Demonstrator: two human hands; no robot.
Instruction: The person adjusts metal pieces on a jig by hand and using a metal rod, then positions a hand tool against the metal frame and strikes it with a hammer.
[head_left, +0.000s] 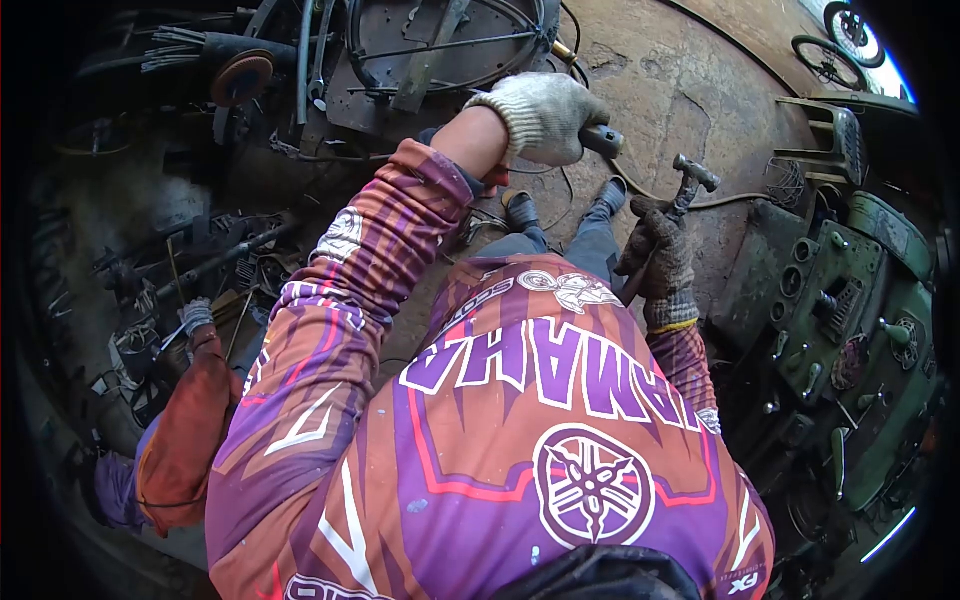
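Note:
My left hand (545, 115), in a whitish knitted work glove, is closed around a short dark cylinder (602, 141). One rounded end of it sticks out past my fingers; the rest is hidden in the glove. My right hand (657, 245), in a dark, dirty glove with a yellow edge at the cuff, grips a hammer (697, 174). The metal hammer head points up and away from me, and most of the handle is covered by my fist. Both hands are held in front of my body, apart from each other, above the floor.
Metal scrap with a round hoop (450, 88) lies ahead on the left. At left, a person in an orange garment (185, 435) reaches among metal parts. A green machine with levers (840, 330) stands at right, near a chair (845, 140). A hose (735, 200) crosses the floor.

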